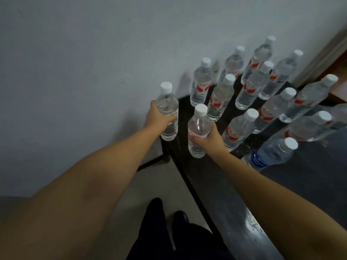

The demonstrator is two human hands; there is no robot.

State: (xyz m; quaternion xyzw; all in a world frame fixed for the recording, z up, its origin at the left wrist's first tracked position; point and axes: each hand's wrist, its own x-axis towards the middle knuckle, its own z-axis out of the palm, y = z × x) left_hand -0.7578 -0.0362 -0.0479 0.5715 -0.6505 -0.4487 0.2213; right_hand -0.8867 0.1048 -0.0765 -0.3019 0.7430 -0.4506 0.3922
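Black table point(221, 186) against grey wall point(93, 53), pale floor point(150, 177) beside the table. Left hand point(159, 115) grips bottle point(168, 109); right hand point(210, 137) grips second bottle point(198, 128). More bottles point(262, 85) behind.

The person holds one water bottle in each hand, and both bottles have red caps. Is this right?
Not quite. The head view shows the left hand holding the left bottle and the right hand holding the right bottle, as you say, but both caps are white, not red.
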